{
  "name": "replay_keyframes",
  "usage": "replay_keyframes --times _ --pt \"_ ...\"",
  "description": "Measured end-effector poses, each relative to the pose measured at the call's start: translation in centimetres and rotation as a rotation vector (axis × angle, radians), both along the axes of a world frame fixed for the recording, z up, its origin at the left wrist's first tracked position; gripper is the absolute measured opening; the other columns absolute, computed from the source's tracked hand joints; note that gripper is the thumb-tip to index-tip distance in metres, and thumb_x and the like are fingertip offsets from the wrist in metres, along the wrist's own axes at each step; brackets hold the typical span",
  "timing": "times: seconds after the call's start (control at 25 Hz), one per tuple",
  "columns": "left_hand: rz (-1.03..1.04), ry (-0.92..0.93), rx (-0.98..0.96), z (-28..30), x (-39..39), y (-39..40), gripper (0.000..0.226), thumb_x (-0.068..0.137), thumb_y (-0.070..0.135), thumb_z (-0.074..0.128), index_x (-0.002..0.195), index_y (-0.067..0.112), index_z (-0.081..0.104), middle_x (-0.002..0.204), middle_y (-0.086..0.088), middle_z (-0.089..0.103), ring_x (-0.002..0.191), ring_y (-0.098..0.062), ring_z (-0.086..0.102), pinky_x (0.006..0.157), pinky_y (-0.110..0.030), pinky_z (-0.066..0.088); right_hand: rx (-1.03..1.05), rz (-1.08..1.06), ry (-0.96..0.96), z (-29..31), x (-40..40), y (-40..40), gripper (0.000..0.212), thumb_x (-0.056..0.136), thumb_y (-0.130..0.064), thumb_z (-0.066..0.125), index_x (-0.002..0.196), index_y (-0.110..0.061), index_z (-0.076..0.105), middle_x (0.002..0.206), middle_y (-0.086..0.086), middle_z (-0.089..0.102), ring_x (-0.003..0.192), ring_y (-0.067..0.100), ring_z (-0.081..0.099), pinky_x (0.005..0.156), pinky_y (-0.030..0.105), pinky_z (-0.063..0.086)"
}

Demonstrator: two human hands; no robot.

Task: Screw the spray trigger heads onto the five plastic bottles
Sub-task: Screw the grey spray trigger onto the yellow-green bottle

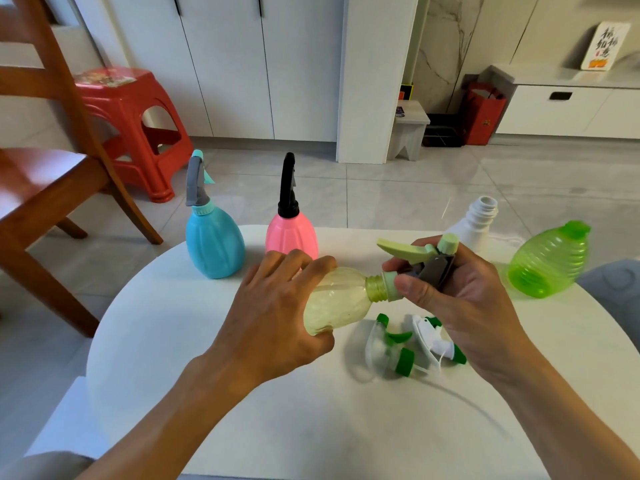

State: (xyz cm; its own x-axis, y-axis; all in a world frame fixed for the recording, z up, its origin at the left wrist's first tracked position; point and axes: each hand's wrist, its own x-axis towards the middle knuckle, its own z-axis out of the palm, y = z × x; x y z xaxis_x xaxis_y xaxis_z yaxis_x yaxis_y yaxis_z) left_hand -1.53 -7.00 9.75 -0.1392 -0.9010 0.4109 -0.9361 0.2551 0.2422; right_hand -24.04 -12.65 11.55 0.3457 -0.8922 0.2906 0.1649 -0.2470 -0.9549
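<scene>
Forearms enter from the bottom edge, elbows cut off. Left hand (277, 313) wraps the ribbed, translucent pale-yellow bottle (334, 299), held tilted on its side above the white table (311, 427); fingers curl over its top, thumb underneath, part of the body hidden. Right hand (460, 296) grips the grey and pale-green trigger head (424, 263), its collar set against the bottle's threaded neck; how far it is threaded cannot be told. Two loose green-and-white trigger heads (412, 344) lie just below, partly hidden by the right hand. Blue bottle (213, 242) and pink bottle (292, 233) stand capped. White bottle (479, 220) open-necked; green ribbed bottle (550, 261) lying over. Grey tiled floor, red plastic stool (135, 129), wooden chair (45, 174)
</scene>
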Motion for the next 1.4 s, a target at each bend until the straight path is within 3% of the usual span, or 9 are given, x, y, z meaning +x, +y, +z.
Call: replay_keyframes --times 0.32,0.52,0.68,0.8,0.92,1.04,1.12,1.28,1.4 --pt "0.037 -0.024 0.098 0.2 -0.1 0.5 0.085 0.052 0.054 0.076 0.129 0.024 0.056 0.113 0.001 0.064 0.099 -0.024 0.056 0.082 -0.040 0.051 -0.119 0.005 0.168 -0.5 0.4 0.1 0.028 0.081 -0.015 0.076 0.102 -0.029 0.064 0.098 0.002 0.078 0.094 0.021 0.073 0.081 0.029 0.058" --pt "0.052 -0.024 0.099 0.4 -0.6 0.6 0.083 0.052 0.053 0.075 0.127 0.023 0.057 0.112 0.002 0.065 0.099 -0.025 0.057 0.081 -0.042 0.052 -0.031 -0.087 0.169 -0.9 1.3 0.5 0.057 0.087 -0.032 0.074 0.134 -0.041 0.044 0.092 -0.007 0.073 0.082 0.017 0.072 0.074 0.034 0.061" --pt "0.065 -0.021 0.110 0.6 -0.4 0.2 0.085 0.053 0.055 0.075 0.130 0.024 0.056 0.114 0.003 0.064 0.102 -0.023 0.055 0.083 -0.043 0.051 -0.151 -0.141 0.491 -1.7 1.3 1.1 0.078 0.093 -0.060 0.049 0.151 -0.053 -0.003 0.141 -0.032 0.042 0.128 -0.001 0.048 0.106 0.031 0.039" --pt "0.064 -0.006 0.149 0.6 -0.2 0.2 0.087 0.054 0.058 0.074 0.132 0.026 0.053 0.117 0.005 0.063 0.103 -0.020 0.053 0.085 -0.041 0.051 -0.244 -0.113 0.640 -1.3 0.8 0.9 0.105 0.083 -0.064 0.062 0.146 -0.055 -0.022 0.145 -0.044 0.010 0.141 -0.004 0.027 0.110 0.026 0.026" --pt "0.076 0.013 0.180 0.7 0.5 0.2 0.088 0.054 0.058 0.075 0.133 0.029 0.052 0.117 0.007 0.061 0.103 -0.017 0.051 0.085 -0.036 0.048 -0.490 -0.085 0.845 -1.8 0.7 1.0 0.112 0.085 -0.038 0.073 0.152 -0.046 -0.018 0.145 -0.040 0.019 0.135 -0.001 0.033 0.106 0.025 0.026" --pt "0.061 0.011 0.205 1.0 1.3 0.3 0.088 0.054 0.059 0.076 0.134 0.032 0.050 0.118 0.010 0.059 0.102 -0.012 0.047 0.084 -0.029 0.043 -0.704 -0.148 0.944 -2.0 0.6 0.6 0.092 0.091 -0.019 0.067 0.157 -0.031 0.004 0.146 -0.005 0.049 0.128 0.017 0.045 0.104 0.030 0.032" --pt "0.028 -0.002 0.236 1.0 1.4 0.4 0.089 0.056 0.057 0.079 0.136 0.033 0.048 0.121 0.010 0.058 0.105 -0.012 0.047 0.086 -0.026 0.039 -0.711 -0.173 0.931 -2.0 0.5 0.1 0.082 0.092 -0.014 0.065 0.156 -0.024 0.015 0.143 0.003 0.055 0.127 0.022 0.049 0.104 0.034 0.036" --pt "0.012 -0.047 0.223 1.3 1.6 0.6 0.089 0.058 0.055 0.079 0.137 0.030 0.048 0.122 0.009 0.059 0.107 -0.013 0.047 0.085 -0.026 0.036 -0.658 -0.152 0.942 -2.4 0.5 0.3 0.066 0.096 -0.030 0.051 0.153 -0.024 0.020 0.146 0.007 0.052 0.135 0.024 0.038 0.109 0.041 0.033" --pt "0.018 -0.064 0.217 1.6 1.7 0.6 0.088 0.057 0.055 0.076 0.137 0.030 0.049 0.119 0.009 0.059 0.106 -0.015 0.048 0.085 -0.028 0.038 -0.558 -0.154 1.064 -2.5 0.6 0.4 0.060 0.094 -0.049 0.032 0.152 -0.031 0.030 0.164 0.015 0.020 0.152 0.032 0.008 0.117 0.052 0.021"
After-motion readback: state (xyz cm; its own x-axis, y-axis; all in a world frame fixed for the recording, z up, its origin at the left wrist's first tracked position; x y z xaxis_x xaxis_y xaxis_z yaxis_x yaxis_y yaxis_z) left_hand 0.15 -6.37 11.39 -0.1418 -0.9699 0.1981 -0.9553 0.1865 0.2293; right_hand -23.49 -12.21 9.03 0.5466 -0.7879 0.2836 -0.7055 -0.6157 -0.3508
